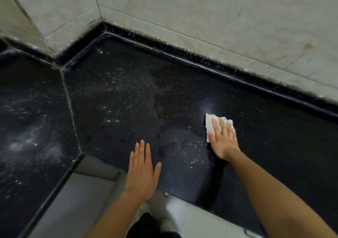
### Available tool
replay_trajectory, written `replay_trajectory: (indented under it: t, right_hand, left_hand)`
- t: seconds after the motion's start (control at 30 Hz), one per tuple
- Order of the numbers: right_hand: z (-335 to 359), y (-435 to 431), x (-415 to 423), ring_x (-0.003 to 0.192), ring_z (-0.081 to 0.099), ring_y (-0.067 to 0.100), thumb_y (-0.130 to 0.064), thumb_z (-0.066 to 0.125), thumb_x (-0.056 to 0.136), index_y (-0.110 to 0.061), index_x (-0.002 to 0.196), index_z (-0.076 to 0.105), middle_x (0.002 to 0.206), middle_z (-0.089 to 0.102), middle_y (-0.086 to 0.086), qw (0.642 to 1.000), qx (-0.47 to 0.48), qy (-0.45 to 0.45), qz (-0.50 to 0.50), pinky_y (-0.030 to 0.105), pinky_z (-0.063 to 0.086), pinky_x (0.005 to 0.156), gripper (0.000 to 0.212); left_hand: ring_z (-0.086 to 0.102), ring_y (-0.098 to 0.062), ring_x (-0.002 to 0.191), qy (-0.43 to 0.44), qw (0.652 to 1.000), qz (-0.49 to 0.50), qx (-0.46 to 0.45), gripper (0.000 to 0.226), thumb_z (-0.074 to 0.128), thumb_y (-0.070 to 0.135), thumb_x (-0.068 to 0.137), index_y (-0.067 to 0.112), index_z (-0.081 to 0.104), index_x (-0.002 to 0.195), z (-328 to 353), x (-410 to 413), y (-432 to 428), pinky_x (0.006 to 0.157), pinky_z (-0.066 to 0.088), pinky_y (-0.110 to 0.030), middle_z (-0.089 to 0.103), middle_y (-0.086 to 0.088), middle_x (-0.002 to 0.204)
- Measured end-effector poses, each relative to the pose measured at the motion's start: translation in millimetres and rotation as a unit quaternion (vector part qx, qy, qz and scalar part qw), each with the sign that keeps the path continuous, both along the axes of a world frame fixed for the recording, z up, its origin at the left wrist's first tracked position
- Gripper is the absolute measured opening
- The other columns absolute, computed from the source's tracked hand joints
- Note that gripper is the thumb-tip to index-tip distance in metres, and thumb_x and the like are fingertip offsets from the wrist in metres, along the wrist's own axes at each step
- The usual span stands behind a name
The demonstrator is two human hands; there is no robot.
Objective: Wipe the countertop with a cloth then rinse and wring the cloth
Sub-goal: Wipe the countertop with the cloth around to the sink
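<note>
A black speckled countertop (118, 95) fills an L-shaped corner and shows pale smears and wet streaks. A small white cloth (210, 122) lies folded flat on it at the right. My right hand (222, 140) presses down on the cloth with straight, spread fingers; the cloth's left and far edges stick out from under them. My left hand (141, 170) rests flat on the countertop near its front edge, fingers straight, holding nothing.
Stained pale wall tiles (201, 14) rise behind a raised black back ledge (182, 54). A seam (70, 107) joins the two counter slabs at the left. Below the front edge are a grey cabinet face (82, 192) and white floor tiles (192, 217).
</note>
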State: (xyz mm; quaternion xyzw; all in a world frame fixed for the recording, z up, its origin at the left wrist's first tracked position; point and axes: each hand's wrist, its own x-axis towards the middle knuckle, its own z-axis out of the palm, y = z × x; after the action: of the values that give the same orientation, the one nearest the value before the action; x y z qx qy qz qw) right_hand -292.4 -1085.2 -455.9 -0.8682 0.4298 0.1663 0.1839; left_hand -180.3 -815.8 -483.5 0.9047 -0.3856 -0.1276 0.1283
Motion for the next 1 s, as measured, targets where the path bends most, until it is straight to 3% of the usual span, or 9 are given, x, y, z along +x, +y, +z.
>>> replay_trajectory:
  t: [0.13,0.33,0.5,0.83,1.0]
  right_hand:
    - [1,6,-53,0.143,-0.029,0.019,-0.048,0.007,0.1,-0.033,0.152,-0.013,0.16,-0.021,-0.003,0.999,-0.003,-0.004,-0.052,0.038,-0.017,0.116,0.057]
    - [0,35,-107,0.143,-0.028,0.019,-0.047,0.009,0.101,-0.032,0.152,-0.011,0.16,-0.02,-0.002,0.997,-0.013,-0.016,-0.075,0.038,-0.017,0.116,0.057]
    - [-3,75,-102,0.143,-0.029,0.023,-0.047,0.008,0.101,-0.029,0.152,-0.015,0.159,-0.021,0.0,0.997,-0.026,-0.015,-0.071,0.04,-0.018,0.116,0.059]
    - [-3,131,-27,0.142,-0.03,0.029,-0.045,0.009,0.102,-0.027,0.151,-0.016,0.159,-0.023,0.002,0.998,-0.002,-0.036,0.055,0.041,-0.023,0.113,0.058]
    - [-8,154,-30,0.135,-0.038,0.02,-0.046,0.009,0.102,-0.028,0.15,-0.018,0.158,-0.025,-0.003,0.98,-0.004,-0.028,0.195,0.043,-0.017,0.117,0.058]
  left_hand:
    - [-0.021,-0.02,0.142,0.002,1.0,0.006,0.01,0.09,-0.025,0.068,0.076,0.007,-0.016,0.142,-1,-10,6,0.115,-0.013,-0.035,-0.022,-0.007,0.152]
    - [-0.014,-0.025,0.145,-0.009,0.998,0.049,0.036,0.08,0.006,0.06,0.094,0.003,-0.005,0.148,3,-9,16,0.118,-0.007,-0.039,-0.013,-0.014,0.156]
    - [-0.013,-0.03,0.145,-0.003,0.995,0.054,0.081,0.075,0.014,0.051,0.095,0.002,-0.007,0.148,7,-15,14,0.118,-0.007,-0.04,-0.011,-0.018,0.157]
    - [-0.015,-0.028,0.145,0.001,0.991,0.057,0.117,0.073,0.015,0.05,0.098,0.004,-0.01,0.149,8,-13,10,0.118,-0.006,-0.039,-0.014,-0.016,0.157]
    - [-0.015,-0.026,0.145,0.014,0.989,0.069,0.127,0.073,0.015,0.051,0.098,0.006,-0.011,0.149,11,-14,10,0.118,-0.003,-0.038,-0.016,-0.014,0.157]
